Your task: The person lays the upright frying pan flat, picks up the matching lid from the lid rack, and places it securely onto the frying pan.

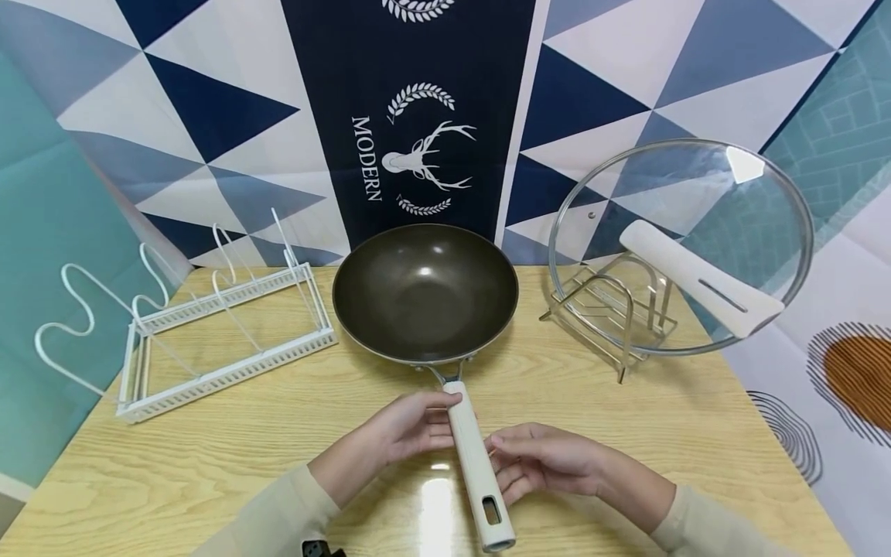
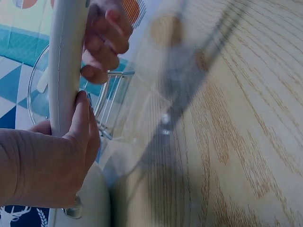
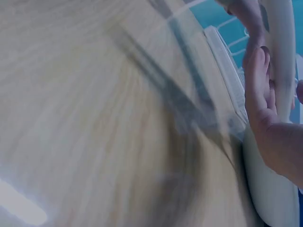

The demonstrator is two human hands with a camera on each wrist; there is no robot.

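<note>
A deep frying pan (image 1: 425, 298) with a dark interior sits in the middle of the wooden table, its cream handle (image 1: 476, 464) pointing toward me. My left hand (image 1: 418, 429) grips the handle close to the pan, thumb over the top and fingers underneath. Beside the handle's lower half is my right hand (image 1: 546, 464), fingers loosely bent. The left wrist view shows the left hand holding the handle (image 2: 66, 61), and the right hand's fingers (image 2: 102, 47) stand close to it without wrapping round it. Whether they touch it I cannot tell.
On the left stands a white wire rack (image 1: 230, 340) with upright loops. To the right, a small metal stand (image 1: 619, 317) holds a glass lid (image 1: 738, 209) with a cream handle (image 1: 703, 278). A patterned cloth (image 1: 237, 100) hangs behind the table (image 1: 278, 441).
</note>
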